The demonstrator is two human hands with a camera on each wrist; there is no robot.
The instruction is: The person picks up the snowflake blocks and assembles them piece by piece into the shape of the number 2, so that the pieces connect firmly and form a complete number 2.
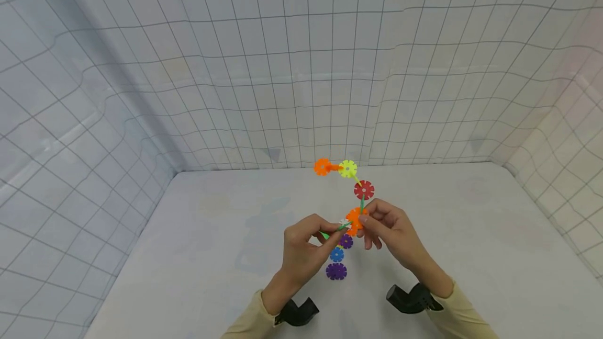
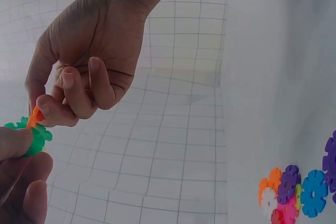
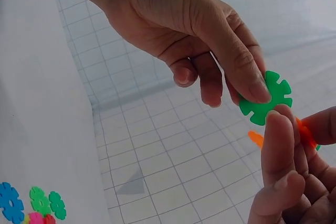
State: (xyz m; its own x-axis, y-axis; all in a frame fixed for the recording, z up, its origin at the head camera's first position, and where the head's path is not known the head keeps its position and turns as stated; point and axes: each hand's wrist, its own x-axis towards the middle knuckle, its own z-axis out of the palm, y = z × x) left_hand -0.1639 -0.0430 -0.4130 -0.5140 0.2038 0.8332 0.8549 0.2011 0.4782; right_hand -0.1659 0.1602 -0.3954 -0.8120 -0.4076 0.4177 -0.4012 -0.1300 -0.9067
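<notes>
In the head view my left hand (image 1: 306, 242) pinches a green slotted flower disc (image 1: 345, 226), seen nearly edge-on. My right hand (image 1: 388, 229) pinches an orange flower disc (image 1: 355, 218) by its right side. From that disc a chain runs upward: a green disc on edge (image 1: 362, 205), a red disc (image 1: 364, 190), a yellow disc (image 1: 347, 169) and an orange disc (image 1: 322, 167). The left wrist view shows the held green disc (image 2: 41, 141) meeting the orange one (image 2: 34, 117) at their edges. In the right wrist view fingers hide much of the orange disc (image 3: 305, 132).
Loose flower discs lie on the white table (image 1: 212, 239) below the hands: purple (image 1: 336, 271), blue (image 1: 336, 254), another purple (image 1: 346, 241), with others partly hidden. White grid-lined sheeting (image 1: 292, 67) rises behind the table and at both sides.
</notes>
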